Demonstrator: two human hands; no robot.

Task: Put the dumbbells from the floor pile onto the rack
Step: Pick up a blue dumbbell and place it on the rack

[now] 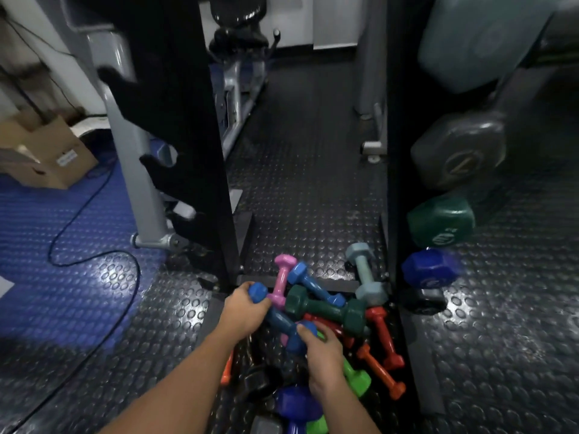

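Both hands grip one blue dumbbell (279, 317): my left hand (242, 311) wraps its far head, my right hand (319, 349) its near head, glossy, hex-ended.

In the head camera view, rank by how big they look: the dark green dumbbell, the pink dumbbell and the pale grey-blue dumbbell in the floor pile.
1. Dark green dumbbell, largest.
2. Pale grey-blue dumbbell.
3. Pink dumbbell, smallest, though partly hidden and slightly farther than the green one.
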